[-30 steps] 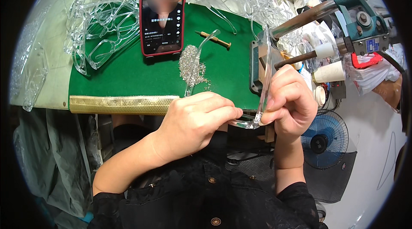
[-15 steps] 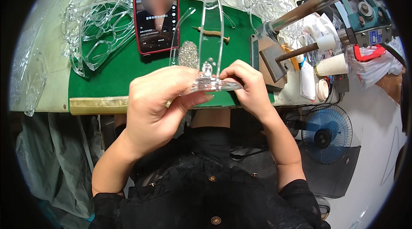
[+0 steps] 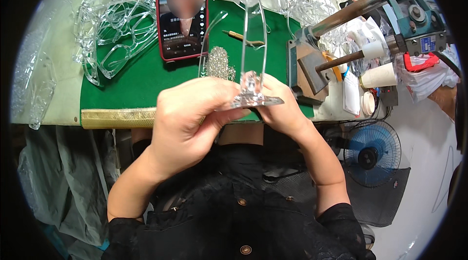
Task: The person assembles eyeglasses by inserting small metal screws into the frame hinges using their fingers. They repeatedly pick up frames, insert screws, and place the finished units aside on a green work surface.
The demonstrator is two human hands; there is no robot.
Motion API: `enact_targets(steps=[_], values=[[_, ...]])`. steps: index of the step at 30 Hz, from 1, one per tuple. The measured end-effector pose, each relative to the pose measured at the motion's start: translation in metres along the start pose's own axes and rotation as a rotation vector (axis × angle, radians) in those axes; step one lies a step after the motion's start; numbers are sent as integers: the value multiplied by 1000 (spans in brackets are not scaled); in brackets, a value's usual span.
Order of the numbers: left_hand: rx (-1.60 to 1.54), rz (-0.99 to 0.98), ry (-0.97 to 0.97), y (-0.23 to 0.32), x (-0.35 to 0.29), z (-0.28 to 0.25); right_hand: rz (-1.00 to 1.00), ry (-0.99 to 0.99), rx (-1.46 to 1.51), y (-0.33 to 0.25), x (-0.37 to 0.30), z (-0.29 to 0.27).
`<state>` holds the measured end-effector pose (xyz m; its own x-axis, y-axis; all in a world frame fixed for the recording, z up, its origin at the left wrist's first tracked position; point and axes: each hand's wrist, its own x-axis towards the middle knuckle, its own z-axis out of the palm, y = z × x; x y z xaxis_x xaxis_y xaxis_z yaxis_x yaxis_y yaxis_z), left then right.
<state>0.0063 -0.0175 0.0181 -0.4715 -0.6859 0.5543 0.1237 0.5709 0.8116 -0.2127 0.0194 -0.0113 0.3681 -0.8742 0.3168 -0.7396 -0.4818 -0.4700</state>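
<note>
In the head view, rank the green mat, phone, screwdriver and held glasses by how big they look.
1. Green mat
2. Phone and glasses, unranked: the glasses look nearer the camera
3. Screwdriver

The person wears a black top with a loosely creased front, filling the lower middle of the frame. Two round, brass-coloured buttons sit one above the other along its centre. A small gold-toned metal piece shows on either side of the upper one. The wide black sleeves end near the elbows, at lower left and lower right. Forearms, left hand and right hand are bare.
</note>
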Motion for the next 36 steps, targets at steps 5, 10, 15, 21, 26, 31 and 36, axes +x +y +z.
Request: enact_targets(steps=[5,10,15,21,26,31,36], values=[[-26,8,-37,-3,-2,16,55,92,252,1,2,-17],[-44,37,-67,-1,-5,34,-107,328,388,-38,7,-65],[-79,73,-85,-2,-7,43,-160,316,261,-49,6,-71],[-22,75,-93,-3,-8,42,-145,322,249,-51,6,-71],[2,97,-87,-4,-8,40,-124,323,287,-51,4,-70],[-15,113,-103,-7,-9,40,-109,295,320,-51,3,-73],[-27,94,-118,-3,-9,41,-163,305,307,-48,2,-74]])
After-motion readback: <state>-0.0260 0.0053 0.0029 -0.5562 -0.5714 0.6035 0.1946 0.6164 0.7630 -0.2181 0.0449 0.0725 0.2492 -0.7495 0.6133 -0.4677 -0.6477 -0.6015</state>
